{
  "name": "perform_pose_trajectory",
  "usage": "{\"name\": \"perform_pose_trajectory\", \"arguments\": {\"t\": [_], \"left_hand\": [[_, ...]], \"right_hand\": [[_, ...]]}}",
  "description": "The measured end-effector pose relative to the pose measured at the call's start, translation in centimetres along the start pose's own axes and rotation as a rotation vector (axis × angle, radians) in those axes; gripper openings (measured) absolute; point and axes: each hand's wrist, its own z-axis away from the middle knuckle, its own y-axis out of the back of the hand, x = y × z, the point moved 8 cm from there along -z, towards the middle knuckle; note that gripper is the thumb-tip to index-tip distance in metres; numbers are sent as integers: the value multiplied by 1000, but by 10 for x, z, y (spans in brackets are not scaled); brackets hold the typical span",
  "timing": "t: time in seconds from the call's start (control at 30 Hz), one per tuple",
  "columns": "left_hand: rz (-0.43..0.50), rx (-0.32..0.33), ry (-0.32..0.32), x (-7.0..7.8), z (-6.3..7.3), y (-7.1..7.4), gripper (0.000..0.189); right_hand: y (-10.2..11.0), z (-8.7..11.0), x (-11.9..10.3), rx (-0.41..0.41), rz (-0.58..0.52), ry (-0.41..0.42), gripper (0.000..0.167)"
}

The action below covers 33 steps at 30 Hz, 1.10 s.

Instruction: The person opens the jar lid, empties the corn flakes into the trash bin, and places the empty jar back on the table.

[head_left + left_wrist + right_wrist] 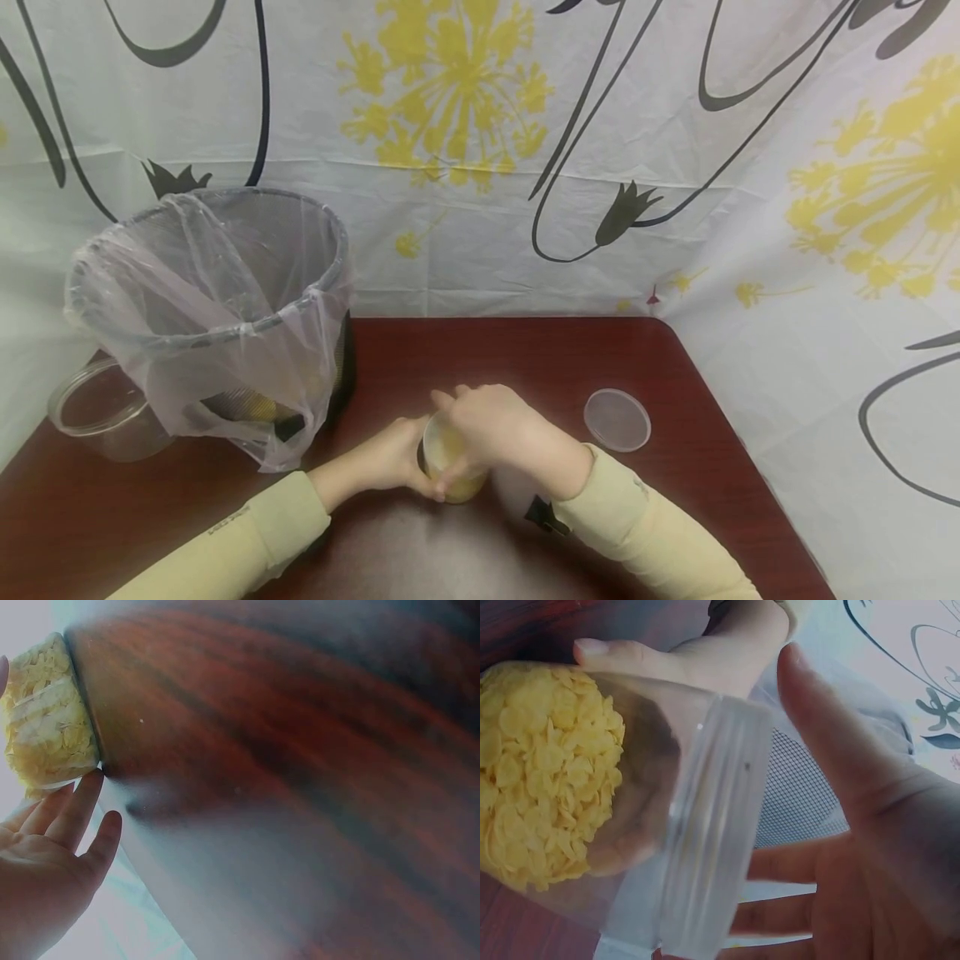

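A clear plastic jar (465, 490) of yellow flakes, which look like corn flakes, is tilted over the table between both hands. My left hand (386, 458) grips its side; in the right wrist view that hand's thumb (622, 654) lies along the jar wall. My right hand (495, 425) reaches over the jar's upper end. Around the ridged, translucent end (716, 825) its fingers are spread, with the thumb (821, 712) standing apart from it. Whether that end is a lid or a threaded neck I cannot tell. In the left wrist view, flakes (52, 720) fill the visible part.
A mesh bin (341, 358) lined with a thin plastic bag (225, 367) stands at the back left. Beside it is a clear round tub (123, 433). A translucent round lid (617, 419) lies right of my right hand. A small dark shape (546, 515) is near the right cuff.
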Motion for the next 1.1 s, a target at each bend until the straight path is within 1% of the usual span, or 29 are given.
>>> {"name": "perform_pose_trajectory", "arguments": {"t": [0.17,0.23,0.37,0.47,0.7,0.83,1.1], "left_hand": [[0,-11,1,0,-1,0,76],[2,-16,-1,0,-1,0,76],[0,-20,-5,0,-1,1,72],[-5,-19,-3,0,-1,0,71],[-14,-16,14,-1,0,0,76],[-20,-17,12,-1,0,0,76],[-55,-9,0,1,1,0,75]], "right_hand": [[-1,0,-1,24,16,5,79],[-1,0,-2,29,17,18,74],[0,2,-3,25,8,50,71],[0,4,-4,15,-19,71,71],[-1,4,-7,-19,-63,110,75],[-1,5,-8,-13,-85,137,76],[1,10,-12,-2,-140,222,77]]}}
